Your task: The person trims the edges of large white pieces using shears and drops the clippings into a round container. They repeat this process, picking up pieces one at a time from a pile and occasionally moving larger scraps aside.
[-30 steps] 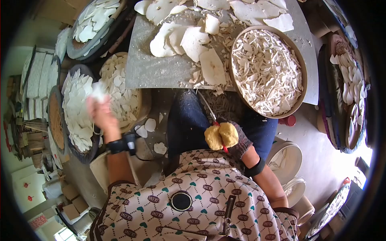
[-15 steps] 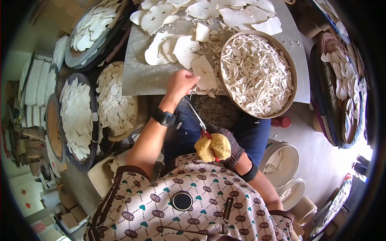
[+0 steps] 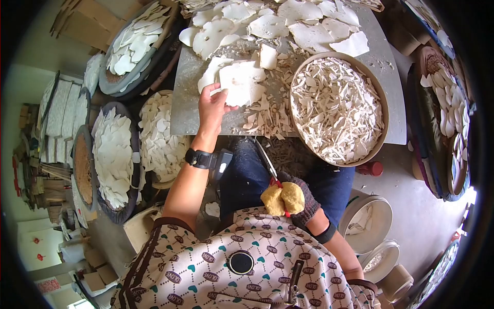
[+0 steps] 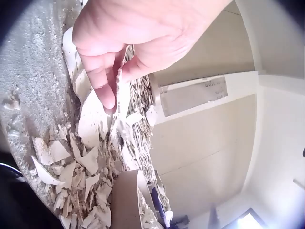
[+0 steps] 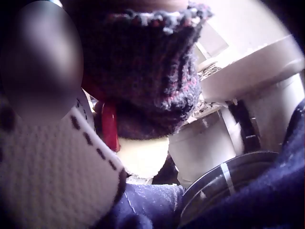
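Note:
At the table's near part, the bare left hand [image 3: 212, 108] pinches a flat white piece [image 3: 242, 85] at its edge, over other pale pieces. The left wrist view shows the thumb and fingers of the left hand [image 4: 138, 36] on either side of the thin piece [image 4: 122, 98]. Low over the lap, the right hand [image 3: 307, 206], in a dark knitted glove, grips a red-handled cutting tool padded with yellow lumps [image 3: 283, 199]; its metal blades [image 3: 266, 160] point up toward the table. The right wrist view shows the glove [image 5: 143, 81] and red handle [image 5: 110, 126], with the fingers mostly hidden.
A round basket of thin white strips [image 3: 337, 108] stands on the grey table [image 3: 185, 110], beside scattered fragments [image 3: 270, 116]. Large flat pieces lie at the far side. Baskets of white pieces [image 3: 113, 159] stand at left; pale buckets [image 3: 383, 216] stand at lower right.
The left hand has come from the left baskets to the table, taken hold of the flat piece and raised it over the neighbouring pieces. The right hand keeps its grip near the lap.

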Tool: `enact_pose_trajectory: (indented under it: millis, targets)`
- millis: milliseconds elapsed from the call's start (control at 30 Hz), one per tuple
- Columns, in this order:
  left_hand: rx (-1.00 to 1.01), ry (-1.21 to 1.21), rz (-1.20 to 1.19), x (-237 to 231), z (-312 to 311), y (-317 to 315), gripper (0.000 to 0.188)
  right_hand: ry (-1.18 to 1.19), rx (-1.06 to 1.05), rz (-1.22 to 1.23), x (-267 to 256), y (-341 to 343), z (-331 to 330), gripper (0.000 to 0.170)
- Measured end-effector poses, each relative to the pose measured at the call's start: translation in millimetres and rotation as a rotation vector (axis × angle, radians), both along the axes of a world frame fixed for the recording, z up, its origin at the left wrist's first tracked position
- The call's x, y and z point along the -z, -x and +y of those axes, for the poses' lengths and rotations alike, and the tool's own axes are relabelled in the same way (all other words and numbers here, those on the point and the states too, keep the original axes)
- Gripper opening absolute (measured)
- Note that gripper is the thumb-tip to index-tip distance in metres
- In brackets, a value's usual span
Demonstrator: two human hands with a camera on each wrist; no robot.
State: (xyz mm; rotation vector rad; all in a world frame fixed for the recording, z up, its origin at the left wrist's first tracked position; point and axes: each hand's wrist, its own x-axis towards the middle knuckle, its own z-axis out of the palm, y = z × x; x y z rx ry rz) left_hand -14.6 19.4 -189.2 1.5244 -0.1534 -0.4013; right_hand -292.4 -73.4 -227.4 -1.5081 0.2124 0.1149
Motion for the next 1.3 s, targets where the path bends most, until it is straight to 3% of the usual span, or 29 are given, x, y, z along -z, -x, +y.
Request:
enact_pose_trajectory:
  millis: [200, 267, 333, 367, 433, 467, 500, 567, 667, 767, 867, 933, 1000, 1033, 1100, 1167, 1200, 1300]
  targets:
    - [0.142, 0.011, 0.093, -7, 12, 10, 0.033, 0.021, -0.020, -0.027, 4, 1, -2, 0.021]
    - [0.154, 0.019, 0.098, -8, 14, 15, 0.033, -0.098, 0.036, 0.016, -1, 1, 0, 0.020]
    - [0.178, 0.024, 0.108, -9, 14, 23, 0.033, -0.450, 0.167, 0.104, 10, 0, 4, 0.017]
    - [0.197, 0.026, 0.113, -11, 12, 29, 0.033, -0.948, 0.250, 0.104, 30, 0, 6, 0.017]
    - [0.238, 0.031, 0.118, -15, 9, 42, 0.033, -1.251, 0.191, -0.019, 39, -3, 6, 0.018]
    - [0.258, 0.034, 0.118, -16, 7, 50, 0.034, -1.540, 0.186, -0.006, 55, -9, 6, 0.017]
    - [0.278, 0.036, 0.118, -15, 5, 57, 0.034, -0.877, 0.082, -0.199, 56, -15, -2, 0.016]
    - [0.344, -0.004, 0.122, -9, 4, 68, 0.035, -0.974, 0.205, -0.050, 55, -15, -5, 0.015]
    - [0.368, -0.014, 0.142, 0, -1, 81, 0.037, -0.928, 0.279, 0.046, 57, -22, -6, 0.016]
    - [0.309, 0.041, 0.182, 7, -3, 85, 0.039, -0.954, 0.228, 0.050, 47, -25, -9, 0.021]
    - [0.272, 0.060, 0.165, 11, -5, 85, 0.038, -0.262, 0.128, -0.170, 31, -29, -9, 0.027]
    - [0.263, 0.062, 0.177, 15, -5, 82, 0.037, -0.070, 0.067, -0.245, 35, -29, -11, 0.024]
    - [0.267, 0.064, 0.209, 18, -4, 75, 0.037, -0.156, 0.050, -0.246, 38, -31, -10, 0.023]
    - [0.273, 0.061, 0.223, 18, -4, 72, 0.037, -0.336, 0.063, -0.210, 39, -33, -10, 0.024]
    - [0.287, 0.053, 0.251, 15, -3, 68, 0.036, -0.324, 0.023, -0.147, 37, -39, -11, 0.025]
    - [0.303, 0.026, 0.273, 19, -6, 69, 0.035, 0.059, -0.078, -0.091, 29, -52, -20, 0.027]
    - [0.309, 0.013, 0.285, 21, -6, 70, 0.035, 0.481, -0.100, -0.242, 14, -55, -24, 0.028]
    - [0.303, 0.047, 0.327, 21, -7, 65, 0.035, 0.653, -0.108, -0.280, 17, -63, -25, 0.029]
